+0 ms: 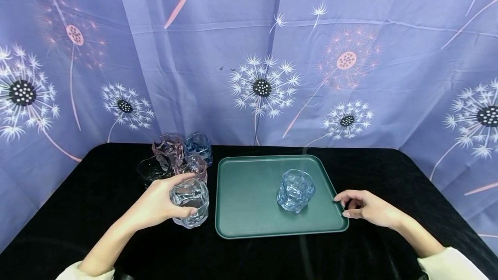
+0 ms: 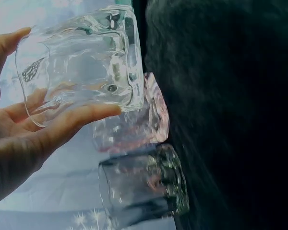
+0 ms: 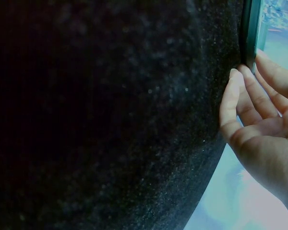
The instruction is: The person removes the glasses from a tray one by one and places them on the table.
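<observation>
A clear, wavy-sided glass tumbler (image 1: 189, 202) is gripped in my left hand (image 1: 157, 204), thumb on the near side and fingers round the far side. In the left wrist view the tumbler (image 2: 81, 67) overlaps a pink one behind it. The green tray (image 1: 249, 211) lies just to its right, carrying a pale blue tumbler (image 1: 295, 191) right of centre. My right hand (image 1: 369, 208) is at the tray's right rim, its fingertips touching the edge with the fingers loosely bent. In the right wrist view that hand (image 3: 264, 105) rests low, close to the black cloth.
Behind my left hand stand several tumblers: a pink one (image 1: 169, 150), a second pink one (image 1: 196, 165), a dark grey one (image 1: 149, 170) and a blue one (image 1: 199, 144). Black cloth (image 1: 249, 258) covers the table. A purple dandelion-print curtain (image 1: 202, 55) hangs behind.
</observation>
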`<state>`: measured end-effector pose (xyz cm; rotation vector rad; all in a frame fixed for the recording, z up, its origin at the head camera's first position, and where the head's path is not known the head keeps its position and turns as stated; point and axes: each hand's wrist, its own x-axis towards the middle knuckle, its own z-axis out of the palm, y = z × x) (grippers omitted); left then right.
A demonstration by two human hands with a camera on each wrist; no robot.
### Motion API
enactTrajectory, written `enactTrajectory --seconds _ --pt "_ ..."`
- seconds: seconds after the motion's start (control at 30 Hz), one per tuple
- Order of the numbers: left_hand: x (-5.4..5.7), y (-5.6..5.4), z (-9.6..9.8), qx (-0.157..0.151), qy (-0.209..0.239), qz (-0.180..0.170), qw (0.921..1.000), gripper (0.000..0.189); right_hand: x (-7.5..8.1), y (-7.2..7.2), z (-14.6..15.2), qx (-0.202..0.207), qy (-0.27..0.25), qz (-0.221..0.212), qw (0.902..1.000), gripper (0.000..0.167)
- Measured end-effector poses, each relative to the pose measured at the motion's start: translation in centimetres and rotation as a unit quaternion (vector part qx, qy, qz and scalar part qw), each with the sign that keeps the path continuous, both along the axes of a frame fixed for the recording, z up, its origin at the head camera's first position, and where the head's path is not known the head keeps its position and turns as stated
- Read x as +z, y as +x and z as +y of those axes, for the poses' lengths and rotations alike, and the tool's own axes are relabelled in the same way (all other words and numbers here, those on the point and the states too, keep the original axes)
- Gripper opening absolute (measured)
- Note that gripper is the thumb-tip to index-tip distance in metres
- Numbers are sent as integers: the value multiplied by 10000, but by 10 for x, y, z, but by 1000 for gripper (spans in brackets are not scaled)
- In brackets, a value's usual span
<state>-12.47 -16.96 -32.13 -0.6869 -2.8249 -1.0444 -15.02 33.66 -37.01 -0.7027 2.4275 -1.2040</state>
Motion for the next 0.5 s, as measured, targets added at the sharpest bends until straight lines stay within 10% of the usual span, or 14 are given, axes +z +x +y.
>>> enactTrajectory --seconds 0.5 --pt "-4 17 -44 668 -47 105 9977 70 0 -1 1 -13 9 -50 10000 33"
